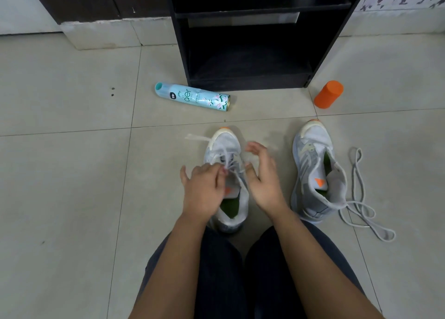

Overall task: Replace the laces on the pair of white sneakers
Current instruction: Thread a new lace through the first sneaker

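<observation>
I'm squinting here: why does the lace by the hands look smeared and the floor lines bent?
Head view: motion blur smears the lace at the centre sneaker; the wide lens bows the floor joints; soft light, faint shadows; the spray can looks sharp.

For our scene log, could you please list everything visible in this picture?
Sneakers: two, white-grey with orange toe tips, side by side on the floor.
Threaded lace: one, white, in the sneaker between the hands.
Loose lace: one, pale grey, on the floor right of the other sneaker.
Spray can: one, light blue, lying on its side in front of the shelf.
Bottle: one, orange, on the floor right of the shelf.
Shelf: one, black, at the back.
Floor: one, beige tiles.
Legs: two, dark trousers, bottom centre.
Left hand: one, pinches the threaded lace.
Right hand: one, open, beside that sneaker.
</observation>
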